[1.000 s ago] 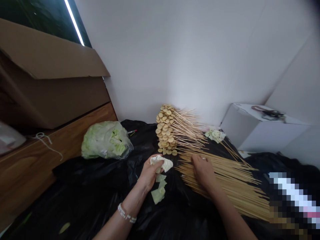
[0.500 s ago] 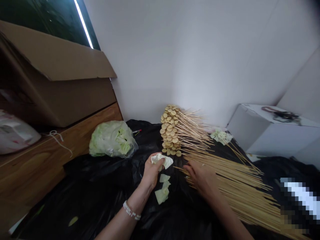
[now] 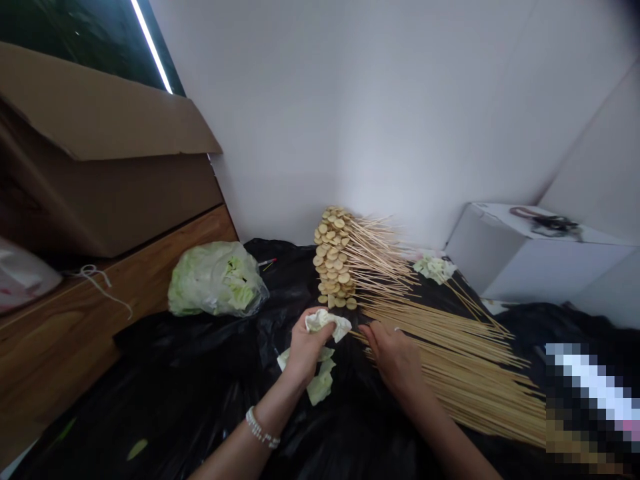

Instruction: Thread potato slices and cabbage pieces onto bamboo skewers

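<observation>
My left hand (image 3: 305, 347), wearing a white beaded bracelet, pinches a crumpled pale cabbage leaf (image 3: 336, 325) between thumb and fingers. Just to its right, my right hand (image 3: 397, 360) has its fingers closed on a thin wooden skewer, whose tip points toward the leaf. Under that hand and off to the right lies a broad spread of bare skewers (image 3: 475, 393). Loose cabbage pieces (image 3: 320, 387) rest on the black plastic sheet (image 3: 210, 393), partly behind my left wrist. Beyond both hands is a pile of skewered round slices (image 3: 333, 257), pale yellow, their sticks pointing right.
A clear bag of cabbage (image 3: 215, 280) sits at left, near a pen (image 3: 267, 262). Cabbage on skewers (image 3: 435, 268) lies at the right back, before a white box (image 3: 540, 247). A cardboard box (image 3: 150, 193) stands on a wooden surface (image 3: 165, 247) at far left.
My right hand has moved slightly left, closer to the leaf in my left hand. Another pale piece now shows left of my left wrist. The view has shifted a little.
</observation>
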`<state>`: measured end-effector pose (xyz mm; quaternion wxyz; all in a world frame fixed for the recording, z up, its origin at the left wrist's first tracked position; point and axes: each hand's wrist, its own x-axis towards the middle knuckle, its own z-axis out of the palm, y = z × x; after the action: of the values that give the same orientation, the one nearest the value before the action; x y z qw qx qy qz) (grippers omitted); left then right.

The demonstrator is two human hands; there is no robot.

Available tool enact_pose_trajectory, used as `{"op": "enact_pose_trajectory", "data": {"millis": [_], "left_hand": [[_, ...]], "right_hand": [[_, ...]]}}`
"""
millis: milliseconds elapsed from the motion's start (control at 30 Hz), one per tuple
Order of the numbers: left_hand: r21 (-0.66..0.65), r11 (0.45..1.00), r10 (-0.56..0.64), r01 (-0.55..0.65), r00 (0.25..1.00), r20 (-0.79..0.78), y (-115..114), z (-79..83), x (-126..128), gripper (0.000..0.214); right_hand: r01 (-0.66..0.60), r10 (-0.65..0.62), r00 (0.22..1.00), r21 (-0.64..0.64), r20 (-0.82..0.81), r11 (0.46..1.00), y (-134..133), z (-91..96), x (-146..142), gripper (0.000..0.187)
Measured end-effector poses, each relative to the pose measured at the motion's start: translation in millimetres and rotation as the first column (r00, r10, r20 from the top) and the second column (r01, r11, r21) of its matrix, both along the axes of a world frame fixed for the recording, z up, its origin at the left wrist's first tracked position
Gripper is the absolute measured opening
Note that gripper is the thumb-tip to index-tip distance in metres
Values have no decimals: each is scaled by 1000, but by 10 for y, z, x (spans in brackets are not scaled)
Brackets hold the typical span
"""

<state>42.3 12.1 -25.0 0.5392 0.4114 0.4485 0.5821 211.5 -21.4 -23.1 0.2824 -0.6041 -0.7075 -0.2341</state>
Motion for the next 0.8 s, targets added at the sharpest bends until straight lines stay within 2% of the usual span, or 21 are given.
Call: {"op": "enact_pose_trajectory", "data": {"millis": [133,400,667,800], "left_hand": [[46,999,8,-5,998,-56,-2,-19,5,38],[176,984,71,-17,949,-306,-74,47,56,26],[258,966,95,11,914,-394,-132,21,63,24],[228,974,69,3,950,-304,-162,71,97,24]], "right_hand": [[33,-33,999,10,21,999,-9,4,-5,47],[49,-49,997,14,59,999,-30,26,-25,44],[21,-19,997,-17,79,1000,-40,19,-61,36],[36,-32,998,-76,52,996,-31,-23,-71,33]]}}
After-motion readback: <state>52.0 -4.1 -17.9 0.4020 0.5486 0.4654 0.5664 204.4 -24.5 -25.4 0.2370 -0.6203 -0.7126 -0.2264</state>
